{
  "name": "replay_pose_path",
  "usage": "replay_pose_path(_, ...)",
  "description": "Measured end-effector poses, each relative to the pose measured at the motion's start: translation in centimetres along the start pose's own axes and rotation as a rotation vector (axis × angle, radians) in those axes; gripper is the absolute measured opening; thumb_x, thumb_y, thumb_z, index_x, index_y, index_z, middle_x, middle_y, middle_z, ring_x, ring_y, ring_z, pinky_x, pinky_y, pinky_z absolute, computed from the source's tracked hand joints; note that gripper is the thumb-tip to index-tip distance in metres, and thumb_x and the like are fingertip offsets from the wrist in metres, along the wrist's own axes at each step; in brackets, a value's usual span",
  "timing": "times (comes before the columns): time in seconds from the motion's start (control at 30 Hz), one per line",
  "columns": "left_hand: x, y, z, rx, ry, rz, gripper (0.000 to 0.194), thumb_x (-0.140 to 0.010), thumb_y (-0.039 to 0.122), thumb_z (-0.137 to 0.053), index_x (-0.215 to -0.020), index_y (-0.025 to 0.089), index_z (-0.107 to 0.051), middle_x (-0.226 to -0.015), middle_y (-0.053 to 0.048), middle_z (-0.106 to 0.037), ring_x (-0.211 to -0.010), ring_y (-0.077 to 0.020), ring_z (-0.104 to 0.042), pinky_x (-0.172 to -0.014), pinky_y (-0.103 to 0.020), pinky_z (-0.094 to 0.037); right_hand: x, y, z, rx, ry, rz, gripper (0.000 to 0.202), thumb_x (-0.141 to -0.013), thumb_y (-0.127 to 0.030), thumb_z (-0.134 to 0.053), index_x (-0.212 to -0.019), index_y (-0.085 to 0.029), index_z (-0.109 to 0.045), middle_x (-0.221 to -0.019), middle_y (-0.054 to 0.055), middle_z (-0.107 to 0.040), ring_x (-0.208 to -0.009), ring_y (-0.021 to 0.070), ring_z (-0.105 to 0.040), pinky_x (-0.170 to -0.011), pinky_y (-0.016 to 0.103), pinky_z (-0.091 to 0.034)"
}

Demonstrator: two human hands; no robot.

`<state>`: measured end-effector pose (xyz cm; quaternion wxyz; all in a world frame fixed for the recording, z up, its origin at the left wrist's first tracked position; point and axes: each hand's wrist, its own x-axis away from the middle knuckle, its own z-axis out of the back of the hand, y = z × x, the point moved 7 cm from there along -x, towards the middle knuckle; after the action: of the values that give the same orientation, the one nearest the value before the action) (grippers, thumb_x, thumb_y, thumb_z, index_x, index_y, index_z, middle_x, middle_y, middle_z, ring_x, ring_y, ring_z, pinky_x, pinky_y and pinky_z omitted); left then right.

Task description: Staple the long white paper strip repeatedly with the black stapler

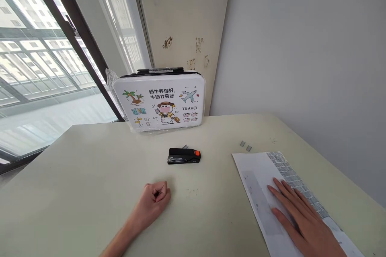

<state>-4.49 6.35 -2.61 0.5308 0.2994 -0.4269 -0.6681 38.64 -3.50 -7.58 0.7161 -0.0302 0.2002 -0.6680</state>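
Stapler (pixel 183 156) sits mid-desk, lying lengthwise with its orange end toward your right, between your two hands but nearer the left. That spot probably keeps it in reach of either hand; neither touches it. Your left hand (pixel 156 200) rests on the desk (pixel 90 192) in front of it, curled into a fist. Nothing pokes out, though you can't tell whether something small is inside; looks like it's just parked there.

Your right hand (pixel 304 221) lies flat with fingers spread on the paper (pixel 253 168), near the desk's right edge. The wide palm likely stops it sliding. Paper is set at a slant, grey brick print down its right side; can't tell how many sheets.

Two staple strips (pixel 242 143) lie side by side just past the paper's far edge, toward the desk's back right corner, probably there so the paper doesn't cover them. Another strip (pixel 185 146) shows just behind the stapler, partly hidden.

White suitcase (pixel 159 100), plastic-wrapped, stands upright by the desk's back edge, presumably to free up the working area.
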Motion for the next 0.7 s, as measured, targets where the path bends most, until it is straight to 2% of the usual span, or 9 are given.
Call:
replay_pose_path(0.17, 0.2, 0.4, 0.0, 0.008, 0.005, 0.019, 0.043, -0.086, 0.024, -0.056, -0.065, 0.024, -0.018, -0.062, 0.007, -0.016, -0.058, -0.0115, -0.012, -0.052, -0.028, -0.013, 0.1, 0.1, -0.1, 0.024, 0.005, -0.003, 0.066, -0.102, -0.06, -0.041, -0.165, -0.044, -0.028, -0.171, -0.006, -0.031, -0.156, 0.038, -0.033, -0.12, 0.072, -0.038)
replay_pose_path(0.37, 0.1, 0.9, 0.1, 0.016, 0.023, 0.021, 0.044, -0.085, 0.028, -0.058, -0.064, 0.023, -0.019, -0.061, 0.007, -0.017, -0.057, -0.0112, -0.013, -0.052, -0.028, -0.014, 0.0, -1.0, -0.5, 0.074, -0.003, 0.043, 0.071, -0.102, -0.057, -0.041, -0.167, -0.043, -0.018, -0.172, -0.005, -0.027, -0.156, 0.0382, -0.032, -0.119, 0.072, -0.039)
replay_pose_path(0.5, 0.2, 0.7, 0.1, 0.005, 0.037, -0.007, 0.046, -0.086, 0.029, -0.059, -0.064, 0.023, -0.02, -0.061, 0.007, -0.017, -0.057, -0.0111, -0.013, -0.053, -0.027, -0.015, 0.1, -3.9, -0.6, 0.089, 0.029, 0.123, 0.074, -0.102, -0.054, -0.045, -0.168, -0.042, -0.015, -0.172, -0.003, -0.029, -0.154, 0.0384, -0.036, -0.118, 0.068, -0.043)
replay_pose_path(0.6, 0.3, 0.8, 0.0, -0.026, 0.048, -0.037, 0.047, -0.088, 0.03, -0.059, -0.063, 0.022, -0.02, -0.06, 0.007, -0.017, -0.057, -0.0114, -0.014, -0.054, -0.027, -0.017, 0.2, -7.1, -0.8, 0.077, 0.05, 0.206, 0.078, -0.101, -0.051, -0.051, -0.168, -0.041, -0.013, -0.17, -0.002, -0.033, -0.151, 0.0385, -0.042, -0.115, 0.065, -0.049)
replay_pose_path(0.7, 0.5, 1.6, -0.1, -0.082, 0.072, -0.101, 0.047, -0.09, 0.029, -0.059, -0.063, 0.022, -0.022, -0.06, 0.006, -0.023, -0.057, -0.0125, -0.02, -0.055, -0.028, -0.021, 0.4, -10.8, -2.0, 0.045, 0.077, 0.289, 0.085, -0.098, -0.049, -0.058, -0.168, -0.041, -0.012, -0.167, 0.001, -0.037, -0.145, 0.0398, -0.05, -0.11, 0.064, -0.054)
